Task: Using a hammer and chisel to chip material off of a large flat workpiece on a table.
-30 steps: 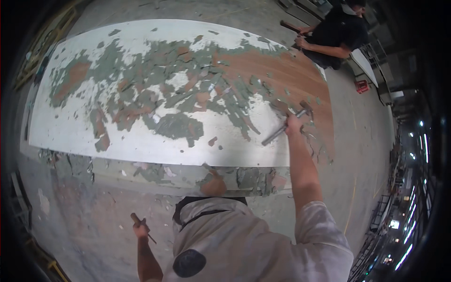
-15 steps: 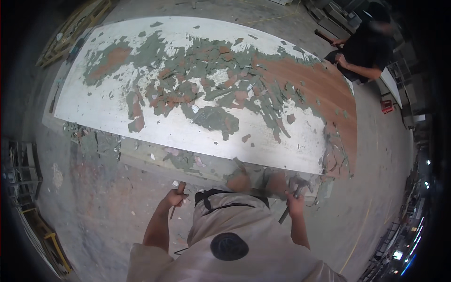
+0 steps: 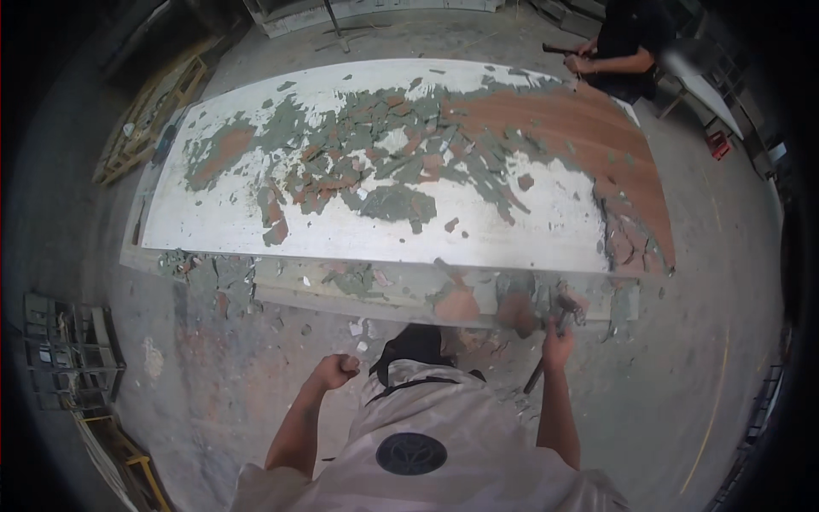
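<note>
From my feed I look straight down over the person's pale shirt point(image 3: 426, 444) at a long flat panel point(image 3: 409, 230) lying on the concrete floor point(image 3: 213, 384). Its white coat is broken up, with green and reddish flakes scattered across the middle and bare brown wood showing toward the right end.

The right hand point(image 3: 556, 346) is raised in front of the chest, forearm running almost straight up from the lower edge, and its fingers are wrapped around the handle of a hammer point(image 3: 550, 337). The handle slants down and to the left below the fist; the head sits just above it, close to the panel's near edge, among loose chips.

The left hand point(image 3: 339, 369) is drawn into a tight fist with the elbow bent outward, hovering over the floor well short of the panel. I cannot tell whether anything is inside that fist.

At the far right corner another person point(image 3: 627, 43) in dark clothes crouches at the panel's edge.
</note>
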The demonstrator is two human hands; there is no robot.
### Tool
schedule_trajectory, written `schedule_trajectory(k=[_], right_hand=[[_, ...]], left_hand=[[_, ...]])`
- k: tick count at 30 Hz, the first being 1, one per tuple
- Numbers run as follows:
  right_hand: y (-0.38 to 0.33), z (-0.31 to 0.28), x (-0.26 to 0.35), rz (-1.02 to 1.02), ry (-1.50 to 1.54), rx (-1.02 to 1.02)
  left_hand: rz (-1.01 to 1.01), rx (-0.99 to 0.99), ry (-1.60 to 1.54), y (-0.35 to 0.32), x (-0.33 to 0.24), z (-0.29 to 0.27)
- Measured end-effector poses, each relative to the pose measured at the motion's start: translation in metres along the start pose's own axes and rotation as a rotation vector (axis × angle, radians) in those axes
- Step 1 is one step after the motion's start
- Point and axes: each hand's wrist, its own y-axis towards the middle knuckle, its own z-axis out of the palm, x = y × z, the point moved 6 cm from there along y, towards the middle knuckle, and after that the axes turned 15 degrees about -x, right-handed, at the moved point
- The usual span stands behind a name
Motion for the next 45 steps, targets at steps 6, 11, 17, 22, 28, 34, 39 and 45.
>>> schedule_trajectory(k=[6,11,17,22,28,34,39,45], right_hand=[[-0.077,-0.052,0.063,0.304,0.071,0.292],[-0.132,-0.04,0.173,0.173,0.262,0.653],[-0.177,0.041,0.349,-0.232,0.635,1.037],[-0.228,0.105,0.393,-0.502,0.555,0.933],[-0.273,0.155,0.368,-0.393,0.344,1.298],[-0.264,0.189,0.397,-0.532,0.506,0.789],[-0.249,0.21,0.419,-0.494,0.517,0.652],[-0.278,0.223,0.379,-0.335,0.477,0.822]], left_hand=[[0.169,-0.359,-0.562,0.019,-0.158,-0.08],[-0.113,-0.443,-2.208,0.149,-0.282,-0.158],[0.163,-0.397,-2.453,0.207,-0.403,-0.297],[0.027,-0.251,-2.479,0.229,-0.403,-0.283],[-0.122,-0.428,-2.484,0.285,-0.31,-0.308],[-0.059,-0.305,-2.472,0.308,-0.316,-0.313],[-0.174,-0.246,-2.362,0.322,-0.316,-0.267],[-0.258,-0.288,-2.282,0.363,-0.275,-0.243]])
